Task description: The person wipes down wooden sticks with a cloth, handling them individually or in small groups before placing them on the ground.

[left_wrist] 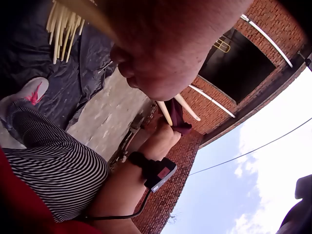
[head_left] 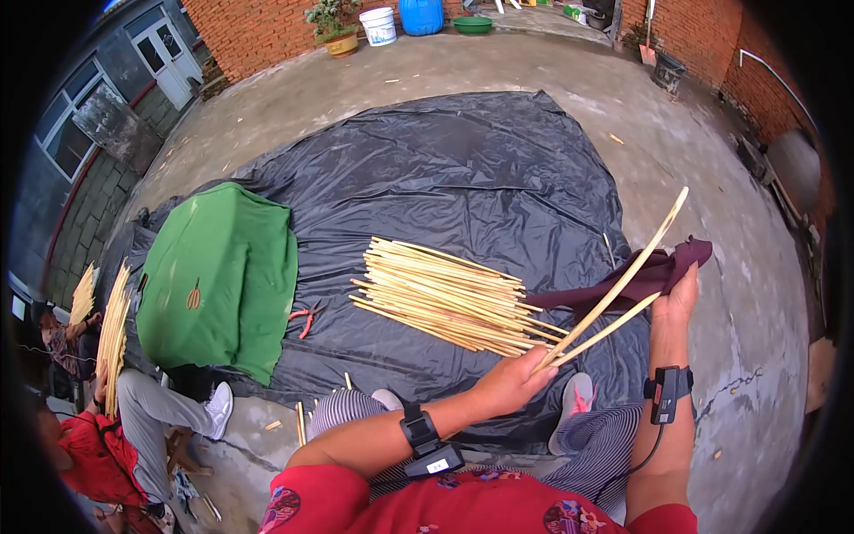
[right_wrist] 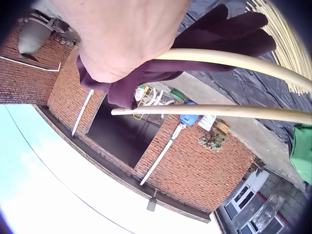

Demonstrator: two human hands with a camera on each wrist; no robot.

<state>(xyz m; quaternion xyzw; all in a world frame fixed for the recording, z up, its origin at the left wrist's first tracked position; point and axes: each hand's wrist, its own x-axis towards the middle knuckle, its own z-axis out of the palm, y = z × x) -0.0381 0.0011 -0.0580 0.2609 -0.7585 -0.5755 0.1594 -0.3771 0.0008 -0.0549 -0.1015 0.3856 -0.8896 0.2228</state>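
Observation:
Two pale peeled sticks (head_left: 614,289) meet at my left hand (head_left: 514,384), whose fingers grip their near ends. They spread apart toward the right. My right hand (head_left: 678,298) holds a dark maroon cloth (head_left: 654,271) bunched around the end of the lower stick; in the right wrist view the cloth (right_wrist: 195,44) drapes past that hand (right_wrist: 126,39), and the other stick's end (right_wrist: 119,111) is free of it. Left of my hands, a pile of similar sticks (head_left: 445,298) lies on black plastic sheeting (head_left: 445,160).
A green cloth (head_left: 218,276) covers a mound on the left, with red-handled pliers (head_left: 307,320) beside it. Another person in red (head_left: 98,454) sits at the lower left, near upright sticks (head_left: 114,338). Buckets (head_left: 378,27) and a blue barrel (head_left: 421,16) stand by the brick wall.

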